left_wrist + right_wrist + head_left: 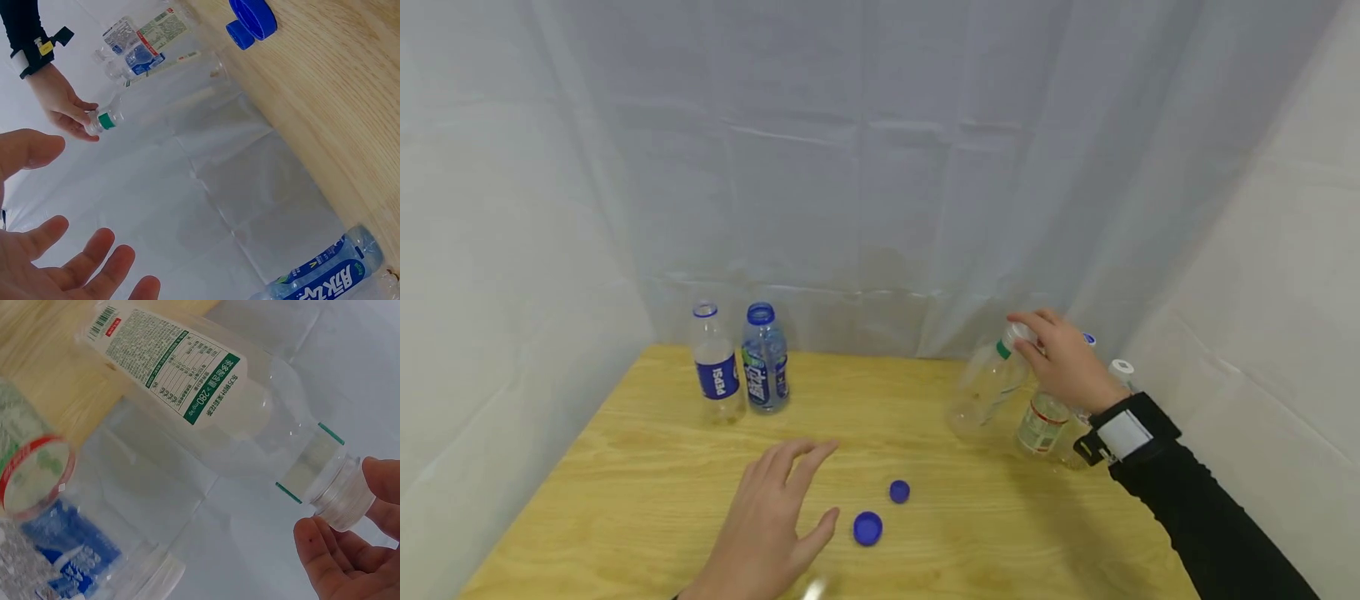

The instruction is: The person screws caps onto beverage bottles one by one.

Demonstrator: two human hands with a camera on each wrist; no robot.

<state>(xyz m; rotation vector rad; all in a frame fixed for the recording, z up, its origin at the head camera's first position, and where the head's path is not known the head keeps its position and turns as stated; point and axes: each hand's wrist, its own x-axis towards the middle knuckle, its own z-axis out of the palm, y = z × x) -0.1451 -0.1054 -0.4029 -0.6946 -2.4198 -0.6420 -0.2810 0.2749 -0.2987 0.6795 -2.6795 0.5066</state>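
My right hand (1067, 358) pinches a clear plastic bottle (981, 392) at its white cap, thumb and fingers around the top. The bottle leans in the head view, its base close over the table. In the right wrist view its green-and-white label (181, 369) and the green-edged band under the cap (342, 499) show. My left hand (763, 525) hovers over the front of the table, fingers spread and holding nothing. Just right of it, a larger blue cap (868, 528) and a smaller blue cap (899, 492) lie on the wood.
At the back left stand an uncapped Pepsi bottle (717, 379) and an uncapped blue-tinted bottle (765, 367). Beside the right hand stand a bottle with a pale label (1042, 427) and a white-capped bottle (1122, 368), partly hidden. White sheets (850, 183) enclose the wooden table.
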